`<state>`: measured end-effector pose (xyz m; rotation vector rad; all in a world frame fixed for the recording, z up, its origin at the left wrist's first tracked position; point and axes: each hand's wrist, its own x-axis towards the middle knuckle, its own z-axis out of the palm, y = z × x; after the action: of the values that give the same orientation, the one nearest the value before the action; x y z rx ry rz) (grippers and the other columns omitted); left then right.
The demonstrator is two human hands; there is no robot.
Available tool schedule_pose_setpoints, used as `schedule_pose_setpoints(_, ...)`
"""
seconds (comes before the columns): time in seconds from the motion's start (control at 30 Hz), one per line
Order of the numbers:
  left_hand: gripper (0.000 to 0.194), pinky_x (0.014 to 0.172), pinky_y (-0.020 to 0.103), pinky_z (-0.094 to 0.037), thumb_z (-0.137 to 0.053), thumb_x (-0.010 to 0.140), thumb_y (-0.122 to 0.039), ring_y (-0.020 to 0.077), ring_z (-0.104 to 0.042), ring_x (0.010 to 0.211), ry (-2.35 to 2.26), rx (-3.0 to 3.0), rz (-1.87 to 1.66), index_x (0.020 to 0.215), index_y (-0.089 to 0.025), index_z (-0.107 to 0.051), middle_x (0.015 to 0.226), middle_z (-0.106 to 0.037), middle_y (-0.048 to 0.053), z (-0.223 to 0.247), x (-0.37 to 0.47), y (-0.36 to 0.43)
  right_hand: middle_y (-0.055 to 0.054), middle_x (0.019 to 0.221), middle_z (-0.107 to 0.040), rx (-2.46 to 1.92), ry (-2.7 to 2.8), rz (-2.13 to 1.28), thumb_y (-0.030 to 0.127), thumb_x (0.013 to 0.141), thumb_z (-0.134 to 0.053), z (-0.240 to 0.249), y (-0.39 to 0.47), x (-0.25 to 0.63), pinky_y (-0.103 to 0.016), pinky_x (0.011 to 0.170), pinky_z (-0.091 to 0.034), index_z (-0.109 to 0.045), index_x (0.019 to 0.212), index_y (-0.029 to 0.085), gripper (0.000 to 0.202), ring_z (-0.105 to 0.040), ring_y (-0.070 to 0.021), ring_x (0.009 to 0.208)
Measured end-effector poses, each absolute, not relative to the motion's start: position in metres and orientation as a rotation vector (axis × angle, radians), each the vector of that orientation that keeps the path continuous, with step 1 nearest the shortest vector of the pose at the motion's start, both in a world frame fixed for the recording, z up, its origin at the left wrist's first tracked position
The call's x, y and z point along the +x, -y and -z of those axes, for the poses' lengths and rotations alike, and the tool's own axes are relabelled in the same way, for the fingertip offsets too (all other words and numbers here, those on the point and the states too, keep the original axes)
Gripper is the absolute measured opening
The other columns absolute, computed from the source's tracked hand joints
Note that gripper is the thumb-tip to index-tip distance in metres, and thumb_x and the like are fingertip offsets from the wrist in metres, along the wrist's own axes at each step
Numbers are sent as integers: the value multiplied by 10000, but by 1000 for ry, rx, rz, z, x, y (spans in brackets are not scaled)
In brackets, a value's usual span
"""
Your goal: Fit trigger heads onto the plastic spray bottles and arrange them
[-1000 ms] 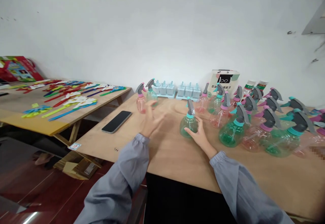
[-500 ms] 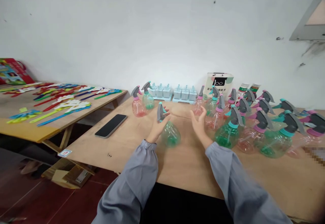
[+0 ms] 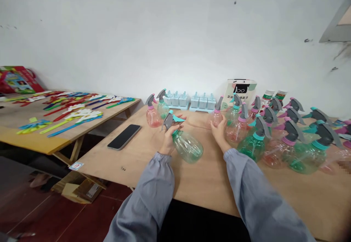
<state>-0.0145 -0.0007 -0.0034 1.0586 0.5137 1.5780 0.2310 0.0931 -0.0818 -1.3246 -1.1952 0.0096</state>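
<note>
My left hand is closed round the neck of a green spray bottle, which tilts with its base to the right and its grey and teal nozzle to the upper left. My right hand has its fingers bent beside a pink spray bottle; whether they grip it is hard to make out. Several more pink and green spray bottles stand to the right. Behind my left hand, a pink bottle and a green bottle stand together.
A black phone lies left on the wooden table. Pale blue moulds and a printed box stand along the wall. Another table at left holds colourful flower-shaped items.
The green bottle in my left hand has tilted, its base swinging right and its nozzle turning. My right hand has moved to the pink bottle. The view has shifted slightly left.
</note>
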Motion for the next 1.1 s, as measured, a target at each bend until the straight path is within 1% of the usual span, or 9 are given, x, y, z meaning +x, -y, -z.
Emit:
schedule_pose_setpoints(0.17, 420, 907, 361, -519, -690, 613, -284, 297, -656, 1189, -444, 1018, -1447, 1022, -190, -698, 1074, -762, 94, 3, -19, 1, -167, 1365, -488, -1146, 1425, -113, 444, 808, -666, 100, -16, 227, -560, 1140, -374, -369, 1406, 187, 715, -486, -318, 1313)
schedule_pose_setpoints(0.3, 346, 896, 341, -518, -690, 637, -305, 298, -652, 1202, -457, 999, -1434, 961, -183, -689, 1022, -767, 101, 2, -16, 3, -150, 1351, -512, -1096, 1519, -135, 436, 813, -702, 101, 25, 231, -542, 1131, -411, -387, 1401, 211, 704, -524, -302, 1289)
schedule_pose_setpoints(0.43, 283, 866, 340, -540, -626, 526, -208, 299, -673, 1147, -457, 1010, -1466, 808, -193, -640, 948, -758, 74, 2, -13, 1, -155, 1365, -509, -1096, 1485, -194, 442, 812, -697, 97, 29, 231, -550, 1132, -416, -389, 1400, 207, 705, -523, -305, 1296)
schedule_pose_setpoints(0.5, 206, 846, 347, -558, -583, 498, -202, 296, -693, 1092, -470, 1001, -1512, 703, -193, -572, 894, -737, 67, 2, -13, 0, -157, 1374, -507, -1099, 1488, -231, 451, 812, -695, 96, 26, 230, -548, 1137, -414, -391, 1403, 204, 710, -518, -305, 1304)
schedule_pose_setpoints(0.57, 157, 834, 352, -572, -560, 495, -212, 287, -706, 1043, -488, 991, -1527, 644, -198, -512, 839, -709, 61, 1, -14, 1, -160, 1381, -505, -1101, 1498, -244, 459, 812, -695, 95, 24, 230, -549, 1142, -408, -394, 1406, 204, 713, -510, -307, 1315)
schedule_pose_setpoints(0.63, 160, 849, 371, -576, -551, 486, -210, 288, -707, 1030, -490, 1002, -1484, 640, -202, -509, 814, -697, 56, 0, -13, 3, -161, 1389, -499, -1106, 1501, -246, 467, 814, -693, 95, 26, 229, -552, 1146, -402, -392, 1409, 208, 715, -503, -308, 1326)
schedule_pose_setpoints(0.77, 218, 943, 439, -549, -540, 485, -195, 314, -676, 1111, -497, 1043, -1435, 700, -204, -574, 874, -718, 58, -1, -9, 8, -157, 1399, -496, -1115, 1508, -257, 468, 817, -688, 94, 29, 230, -552, 1145, -406, -389, 1410, 216, 711, -504, -304, 1330)
schedule_pose_setpoints(0.93, 148, 960, 467, -549, -524, 481, -226, 338, -658, 1148, -535, 1025, -1447, 625, -204, -548, 911, -727, 84, 1, -9, 9, -154, 1412, -493, -1124, 1511, -263, 467, 815, -692, 95, 28, 231, -552, 1139, -416, -385, 1414, 226, 716, -497, -303, 1338)
schedule_pose_setpoints(1.1, 235, 989, 472, -529, -541, 512, -238, 321, -649, 1176, -494, 1005, -1432, 734, -210, -615, 929, -742, 60, 1, -9, 10, -155, 1419, -487, -1123, 1512, -285, 466, 819, -691, 95, 30, 231, -551, 1137, -419, -379, 1414, 230, 712, -493, -299, 1344)
